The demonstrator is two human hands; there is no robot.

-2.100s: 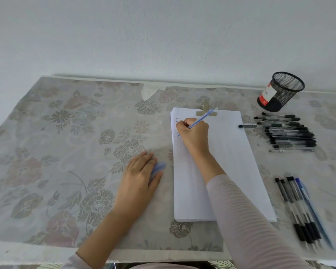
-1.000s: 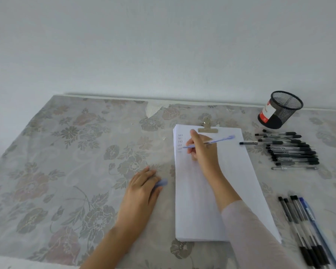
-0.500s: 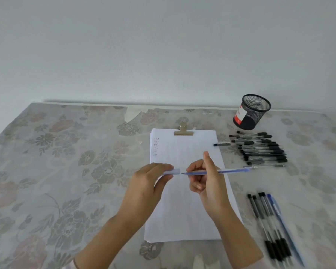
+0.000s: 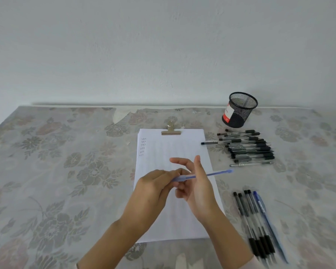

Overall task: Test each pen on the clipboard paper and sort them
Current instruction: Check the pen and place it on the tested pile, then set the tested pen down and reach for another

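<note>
I see both grips raised over the clipboard paper [image 4: 173,148]. The left grip [image 4: 153,183] pinches one end of the pale blue pen [image 4: 217,173], which lies nearly level. The right grip [image 4: 199,189] has its thumb and forefinger straight; whether it holds the pen I cannot tell.

Bare left hand [image 4: 153,188], bare right hand [image 4: 199,191], pale pink sleeve [image 4: 256,264] on the right forearm.

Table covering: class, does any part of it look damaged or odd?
Yes. The floral table covering is torn at its far edge, left of the clipboard's clip, baring a white patch.
</note>
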